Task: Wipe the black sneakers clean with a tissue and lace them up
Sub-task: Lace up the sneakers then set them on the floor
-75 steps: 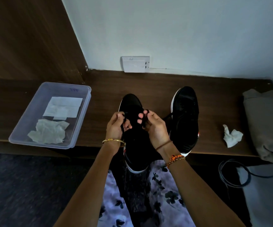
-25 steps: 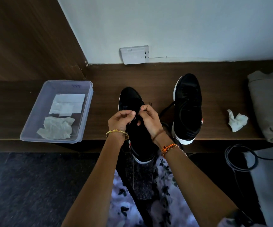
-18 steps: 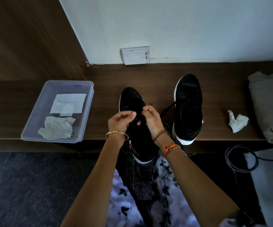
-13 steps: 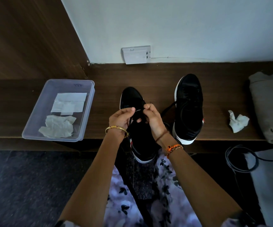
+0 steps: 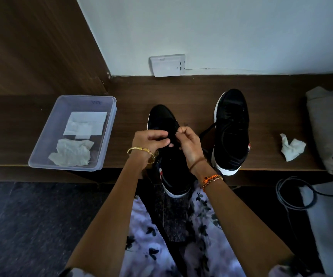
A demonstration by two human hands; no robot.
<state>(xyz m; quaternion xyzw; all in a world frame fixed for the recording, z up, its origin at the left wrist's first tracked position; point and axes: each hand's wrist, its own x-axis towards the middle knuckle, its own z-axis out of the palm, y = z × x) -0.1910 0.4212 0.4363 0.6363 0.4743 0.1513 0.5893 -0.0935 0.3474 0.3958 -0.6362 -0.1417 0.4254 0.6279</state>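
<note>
Left hand [image 5: 148,139] and right hand [image 5: 188,141] both pinch the lace [image 5: 172,134] over the nearer sneaker [image 5: 166,124].

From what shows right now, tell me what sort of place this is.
Probably a room in a home, perhaps a bedroom or entry corner: a low wooden ledge along a white wall with a socket plate, folded cloth, and dark floor.
</note>
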